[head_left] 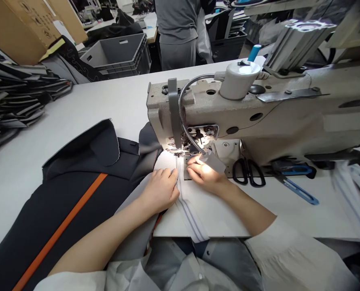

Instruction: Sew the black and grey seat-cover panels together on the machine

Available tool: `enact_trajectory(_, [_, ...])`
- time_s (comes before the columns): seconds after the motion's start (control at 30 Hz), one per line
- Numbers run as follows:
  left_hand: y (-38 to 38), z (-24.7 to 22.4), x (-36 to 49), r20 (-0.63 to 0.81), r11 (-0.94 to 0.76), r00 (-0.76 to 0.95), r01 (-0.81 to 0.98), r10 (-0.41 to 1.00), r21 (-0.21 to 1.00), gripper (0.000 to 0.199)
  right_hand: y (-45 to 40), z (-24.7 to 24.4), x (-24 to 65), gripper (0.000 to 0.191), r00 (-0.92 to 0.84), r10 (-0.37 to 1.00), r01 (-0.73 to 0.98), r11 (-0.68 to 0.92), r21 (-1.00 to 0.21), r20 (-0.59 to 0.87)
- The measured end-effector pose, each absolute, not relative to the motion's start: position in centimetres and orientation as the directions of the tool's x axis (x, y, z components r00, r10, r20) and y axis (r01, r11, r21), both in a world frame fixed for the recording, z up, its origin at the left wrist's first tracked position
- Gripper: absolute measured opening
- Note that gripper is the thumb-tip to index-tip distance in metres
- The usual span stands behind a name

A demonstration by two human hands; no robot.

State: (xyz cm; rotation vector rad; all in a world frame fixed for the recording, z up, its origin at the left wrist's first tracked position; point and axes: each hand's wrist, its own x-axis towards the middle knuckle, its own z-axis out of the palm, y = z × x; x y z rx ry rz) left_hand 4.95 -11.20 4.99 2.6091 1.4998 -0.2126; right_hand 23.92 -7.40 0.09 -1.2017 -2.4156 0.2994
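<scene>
Left hand (pixel 160 190) clenches grey fabric (pixel 131 200); right hand's (pixel 206 173) grip, cannot tell. Carton (pixel 31 24) print is illegible

No lettering or number can be read; the dark printed marks on the cardboard box (pixel 25 22) at the upper left are too unclear

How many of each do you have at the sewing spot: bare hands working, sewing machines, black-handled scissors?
Bare hands: 2 (left hand, right hand)
Sewing machine: 1
Black-handled scissors: 1
Total: 4
</scene>
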Motion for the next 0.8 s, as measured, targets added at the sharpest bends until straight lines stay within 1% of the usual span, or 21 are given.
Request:
enact_trajectory(0.07, [-11.3, 4.9, 5.0, -0.174, -0.497, 0.491, 0.867, 0.853, 0.009, 0.044, -7.3, 0.4, 24.0, 0.028, -0.57, 0.779, 0.708, 0.627, -0.324, 0.262])
enact_trajectory(0.23, [-11.5, 4.6, 4.9, -0.139, -0.498, 0.493, 0.867, 0.859, -0.004, 0.048, -7.2, 0.6, 23.0, 0.041, -0.63, 0.746, 0.699, 0.666, -0.261, 0.214])
enact_trajectory(0.37, [-11.4, 4.8, 4.5, -0.143, -0.518, 0.518, 0.854, 0.843, 0.044, 0.049, -7.0, 0.7, 22.5, 0.046, -0.664, 0.708, 0.679, 0.706, -0.202, 0.241])
enact_trajectory(0.47, [-11.1, 5.0, 4.2, -0.154, -0.527, 0.535, 0.845, 0.83, 0.096, 0.048, -6.8, 0.7, 22.0, 0.044, -0.658, 0.708, 0.694, 0.702, -0.158, 0.257])
enact_trajectory(0.53, [-11.1, 5.1, 4.2, -0.161, -0.521, 0.533, 0.846, 0.831, 0.113, 0.047, -6.6, 0.6, 21.5, 0.04, -0.639, 0.724, 0.714, 0.684, -0.148, 0.26])
enact_trajectory(0.63, [-11.1, 4.8, 4.6, -0.159, -0.499, 0.508, 0.861, 0.847, 0.093, 0.047, -6.3, 0.3, 21.0, 0.035, -0.603, 0.749, 0.74, 0.654, -0.16, 0.275])
enact_trajectory(0.8, [-11.4, 4.4, 5.1, -0.116, -0.483, 0.489, 0.872, 0.865, 0.078, 0.049, -6.2, -1.0, 21.3, 0.036, -0.524, 0.779, 0.781, 0.601, -0.171, 0.346])
